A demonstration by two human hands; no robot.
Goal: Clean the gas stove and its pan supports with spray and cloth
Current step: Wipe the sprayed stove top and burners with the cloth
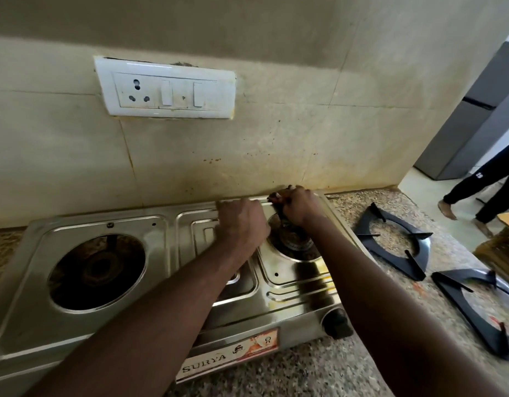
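Head view: the gas stove [164,247], a steel 2-burner model, sits on the speckled stone surface [276,376] against the tiled wall [276,144]. Its long axis runs left to right across the lower half of the frame, rising a little to the right. Its knob [336,325] and "SURYA" label [227,356] face the bottom edge. Both burners are bare: the left burner [100,269] lies at lower left, and the right burner [296,242] is partly hidden under the hands.

Both forearms reach up from the bottom edge toward the stove's rear right. The left hand [242,224] lies knuckles-up just left of the right burner, its fingers aimed at the back rim. How they are set I cannot tell. The right hand [300,207] is at the rear right corner, fingers curled tight around a small dark object [274,197] whose nature I cannot tell.

The 2 black supports lie flat on the surface right of the stove and apart from both hands: the upper pan support [402,263] and, toward lower right, the lower pan support [459,308].

A white switchboard [167,90] hangs on the wall at upper left. A person's legs [476,190] stand at the right edge.
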